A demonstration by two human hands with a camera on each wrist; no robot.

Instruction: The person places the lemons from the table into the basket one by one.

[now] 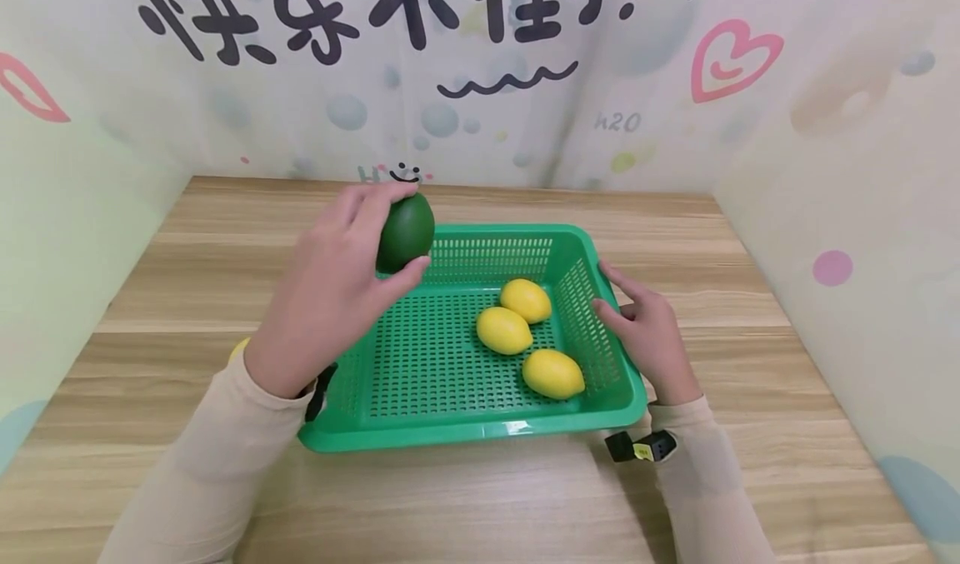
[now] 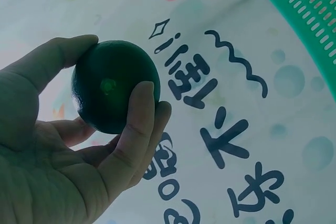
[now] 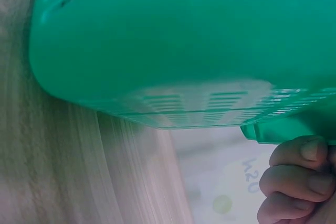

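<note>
In the head view my left hand (image 1: 330,281) holds a dark green avocado (image 1: 407,232) above the left back part of a green basket (image 1: 465,435). The left wrist view shows thumb and fingers curled round the avocado (image 2: 113,85), its pale stem spot facing the camera. Three lemons, a back one (image 1: 526,301), a middle one (image 1: 503,331) and a front one (image 1: 553,374), lie in the basket's right half. My right hand (image 1: 648,331) grips the basket's right rim, thumb on the inner side. In the right wrist view its curled fingers (image 3: 294,179) show beside the basket wall (image 3: 184,40).
A yellow thing (image 1: 239,347), mostly hidden by my left forearm, lies left of the basket. The wooden table (image 1: 480,497) carries the basket. A printed white backdrop (image 1: 480,131) stands behind the table, with walls at both sides.
</note>
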